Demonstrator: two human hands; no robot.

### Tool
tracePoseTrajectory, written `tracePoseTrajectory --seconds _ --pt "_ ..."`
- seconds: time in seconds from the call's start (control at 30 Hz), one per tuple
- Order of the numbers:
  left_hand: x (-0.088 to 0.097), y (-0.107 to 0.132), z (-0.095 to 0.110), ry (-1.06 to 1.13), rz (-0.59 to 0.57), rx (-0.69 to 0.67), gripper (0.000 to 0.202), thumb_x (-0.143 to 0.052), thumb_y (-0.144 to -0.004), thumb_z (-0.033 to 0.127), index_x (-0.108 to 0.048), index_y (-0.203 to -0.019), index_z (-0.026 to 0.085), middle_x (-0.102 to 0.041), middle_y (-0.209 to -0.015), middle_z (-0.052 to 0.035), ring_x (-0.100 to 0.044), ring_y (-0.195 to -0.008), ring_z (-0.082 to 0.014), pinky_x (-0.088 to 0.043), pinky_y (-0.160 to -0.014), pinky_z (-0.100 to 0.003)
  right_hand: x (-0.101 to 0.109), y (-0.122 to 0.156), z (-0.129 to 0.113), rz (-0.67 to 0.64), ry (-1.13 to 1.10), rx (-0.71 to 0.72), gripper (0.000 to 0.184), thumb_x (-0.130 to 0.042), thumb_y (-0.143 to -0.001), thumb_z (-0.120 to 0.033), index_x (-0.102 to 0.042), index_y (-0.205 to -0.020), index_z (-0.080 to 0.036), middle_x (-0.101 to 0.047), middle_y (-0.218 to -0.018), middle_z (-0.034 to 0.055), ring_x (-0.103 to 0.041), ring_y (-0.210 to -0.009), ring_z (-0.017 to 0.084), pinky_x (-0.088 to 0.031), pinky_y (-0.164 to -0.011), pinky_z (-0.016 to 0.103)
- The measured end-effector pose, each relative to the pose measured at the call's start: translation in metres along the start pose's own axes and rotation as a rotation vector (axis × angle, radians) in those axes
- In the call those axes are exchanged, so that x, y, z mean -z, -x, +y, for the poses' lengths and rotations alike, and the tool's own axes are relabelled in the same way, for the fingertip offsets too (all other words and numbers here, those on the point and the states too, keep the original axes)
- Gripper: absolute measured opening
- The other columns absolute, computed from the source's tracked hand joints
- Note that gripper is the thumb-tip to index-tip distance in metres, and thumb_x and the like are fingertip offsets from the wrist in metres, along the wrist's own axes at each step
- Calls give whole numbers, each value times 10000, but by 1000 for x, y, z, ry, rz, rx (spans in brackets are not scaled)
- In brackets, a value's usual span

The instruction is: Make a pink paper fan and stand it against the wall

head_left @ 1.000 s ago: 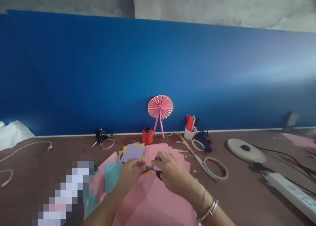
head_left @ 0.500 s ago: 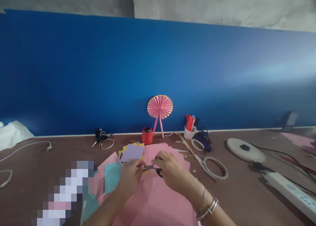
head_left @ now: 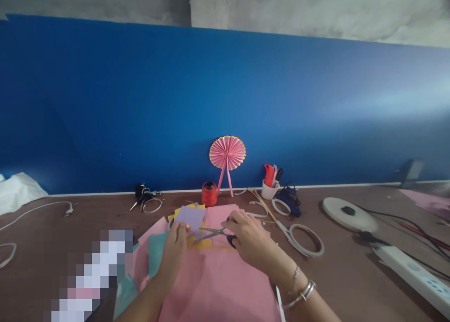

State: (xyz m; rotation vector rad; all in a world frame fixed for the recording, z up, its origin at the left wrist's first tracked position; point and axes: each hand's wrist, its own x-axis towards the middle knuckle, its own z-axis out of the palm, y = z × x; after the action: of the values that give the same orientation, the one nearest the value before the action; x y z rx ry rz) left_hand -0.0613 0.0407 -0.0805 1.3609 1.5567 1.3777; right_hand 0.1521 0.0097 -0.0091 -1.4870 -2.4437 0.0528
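My right hand (head_left: 251, 237) grips dark-handled scissors (head_left: 214, 232) by their loops, and the blades stand apart, pointing left. To their left, my left hand (head_left: 175, 248) has its fingers drawn together in a pinch beside a lavender paper square (head_left: 191, 216). Whatever small thing it holds is too small to make out. Under both hands lie large pink sheets (head_left: 218, 284). A yellow sheet (head_left: 204, 243) shows beneath the blades, and teal paper (head_left: 155, 254) lies left of my left hand.
A pink pleated paper fan (head_left: 228, 153) stands against the blue panel (head_left: 140, 101), near a red spool (head_left: 209, 194). Behind are a pen cup (head_left: 270, 189) and keys (head_left: 142, 198). At right lie a tape roll (head_left: 306, 240), a white disc (head_left: 348, 214) and a power strip (head_left: 415, 275).
The scissor blades have opened and come away from my left fingers. My left hand has moved left and my right hand slightly right.
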Motion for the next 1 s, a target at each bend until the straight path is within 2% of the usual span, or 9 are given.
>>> tracePoseTrajectory --seconds 0.13,0.3,0.4,0.5,0.57,0.7,0.83,0.93,1.0 --pt "3 2 0 -19 10 39 356 -393 -845 461 -406 -573 232 -433 -567 34 -443 -551 -158 -352 -503 -268 3 -1 5 28 -25 -89 382 -481 -749 -45 -629 -1060 -210 -556 -969 68 -517 -907 212 -372 -777 321" --pt "2 5 6 47 -30 85 422 -549 -749 577 -432 -573 212 -407 -532 61 -455 -550 -137 -360 -516 -252 7 -3 10 42 -104 -301 407 -471 -785 -117 -594 -1172 -150 -631 -1038 114 -561 -978 242 -384 -799 317" --pt "1 7 14 249 -67 182 371 -667 -687 515 -575 -862 201 -553 -629 43 -574 -638 -166 -450 -588 -269 9 -4 11 29 -153 -371 382 -431 -817 -138 -599 -1160 -153 -665 -1052 116 -589 -977 240 -386 -782 304" --pt "1 8 19 443 -111 215 561 -701 -692 460 -515 -1178 251 -648 -1033 -50 -651 -853 -199 -510 -724 -315 9 -3 13 27 -143 -400 418 -434 -806 -136 -577 -1198 -153 -670 -1064 131 -589 -1007 252 -379 -794 307" --pt "1 8 18 457 -102 202 504 -686 -703 486 -572 -1121 226 -629 -1130 -86 -650 -921 -216 -513 -770 -324 8 -4 15 41 -137 -408 466 -444 -794 -137 -547 -1247 -159 -665 -1069 138 -583 -1014 263 -376 -788 316" --pt "3 6 11 334 -5 208 403 -670 -678 551 -621 -793 168 -677 -738 -54 -658 -732 -211 -513 -671 -305 5 -7 17 113 -256 -462 587 -497 -771 -158 -429 -1355 -173 -665 -821 75 -588 -793 236 -368 -673 312" --pt "3 5 10 281 39 172 451 -601 -701 625 -577 -659 177 -586 -533 2 -576 -521 -160 -468 -539 -271 0 -10 15 69 -962 -479 775 -619 -746 -265 -245 -1419 -180 -535 -614 -46 -476 -567 149 -331 -533 248" --pt "1 6 13 342 -20 137 459 -608 -697 619 -612 -727 162 -598 -598 -6 -560 -527 -148 -456 -508 -257 -6 -11 13 -161 -1701 -354 571 -639 -753 -462 -472 -1209 -163 -517 -639 -32 -428 -547 100 -273 -457 191" --pt "-2 8 13 358 -71 80 453 -649 -690 568 -640 -883 158 -643 -766 -40 -594 -620 -160 -482 -548 -265 -11 -12 11 -310 -2025 -286 482 -643 -743 -521 -553 -1035 -147 -486 -615 -35 -380 -522 73 -217 -419 164"
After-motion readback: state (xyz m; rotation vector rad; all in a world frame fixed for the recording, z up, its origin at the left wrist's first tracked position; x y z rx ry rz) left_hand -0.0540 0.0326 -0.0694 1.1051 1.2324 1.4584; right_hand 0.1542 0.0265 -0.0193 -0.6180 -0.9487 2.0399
